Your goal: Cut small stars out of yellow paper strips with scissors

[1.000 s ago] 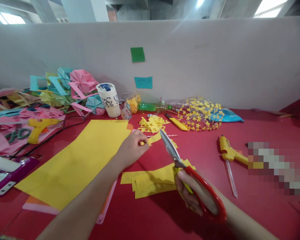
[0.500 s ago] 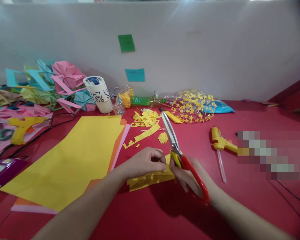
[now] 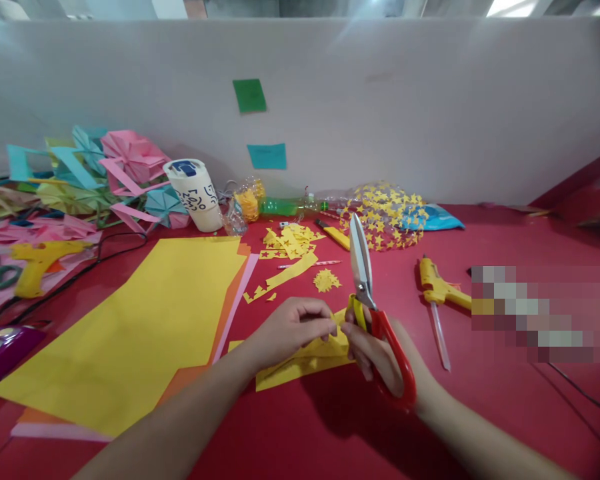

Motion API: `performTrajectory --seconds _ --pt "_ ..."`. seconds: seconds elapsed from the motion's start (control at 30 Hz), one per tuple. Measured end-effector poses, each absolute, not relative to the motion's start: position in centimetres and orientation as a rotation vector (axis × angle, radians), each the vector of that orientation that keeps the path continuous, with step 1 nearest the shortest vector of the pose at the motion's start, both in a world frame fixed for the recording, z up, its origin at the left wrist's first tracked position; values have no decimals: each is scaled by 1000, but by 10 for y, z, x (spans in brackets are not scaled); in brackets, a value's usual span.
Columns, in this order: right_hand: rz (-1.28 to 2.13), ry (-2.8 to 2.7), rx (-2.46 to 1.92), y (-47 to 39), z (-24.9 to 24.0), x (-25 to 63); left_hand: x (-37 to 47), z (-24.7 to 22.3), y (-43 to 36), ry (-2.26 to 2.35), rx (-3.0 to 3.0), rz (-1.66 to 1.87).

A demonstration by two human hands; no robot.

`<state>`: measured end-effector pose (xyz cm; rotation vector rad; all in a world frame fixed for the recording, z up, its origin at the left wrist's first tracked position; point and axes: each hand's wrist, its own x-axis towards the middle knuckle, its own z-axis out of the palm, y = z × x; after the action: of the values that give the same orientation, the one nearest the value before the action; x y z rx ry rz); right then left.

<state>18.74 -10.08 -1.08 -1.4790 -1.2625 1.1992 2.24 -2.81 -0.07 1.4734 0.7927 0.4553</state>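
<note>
Red-handled scissors hang on my right hand, blades up and pressed together, with a yellow piece by the handle. The fingertips of that hand also touch yellow paper. My left hand pinches a small yellow piece between thumb and finger, close to my right fingertips. Beneath both hands lies a yellow paper strip on the red table. Just beyond them are a small heap of yellow paper stars and a pile of yellow scraps with star-shaped holes.
Large yellow sheets lie over orange and pink ones at left. Behind stand a white cup and a star-covered clear balloon shape. Yellow glue guns rest at right and left. A green bottle lies behind.
The scissors have turned more upright, their tips shifting right. My hands stay close together with slight finger movement. The whole view has shifted a little.
</note>
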Motion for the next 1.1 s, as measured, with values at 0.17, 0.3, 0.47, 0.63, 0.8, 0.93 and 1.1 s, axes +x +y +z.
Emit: performTrajectory --seconds 0.17,0.3,0.47,0.63,0.8,0.93,1.1 --pt "1259 -1559 -1487 -100 -12 204 10 -4 -15 883 1309 714" --pt "1216 -1822 -1516 -98 -9 212 0 -7 -5 896 1179 948" --pt "1196 -1987 -1533 -99 -10 212 -3 -6 -2 877 1161 1052" --pt "1264 -1937 -1523 -100 -11 209 -5 -5 -1 858 1203 1047" --pt "1481 -1619 -1524 -105 -11 209 -8 -5 0 891 1235 1023" --pt "1541 -1497 -1566 -106 -11 211 -9 -4 0 903 1236 1009" --pt "1639 -1366 -1518 -102 -5 210 -8 -2 -1 908 1232 997"
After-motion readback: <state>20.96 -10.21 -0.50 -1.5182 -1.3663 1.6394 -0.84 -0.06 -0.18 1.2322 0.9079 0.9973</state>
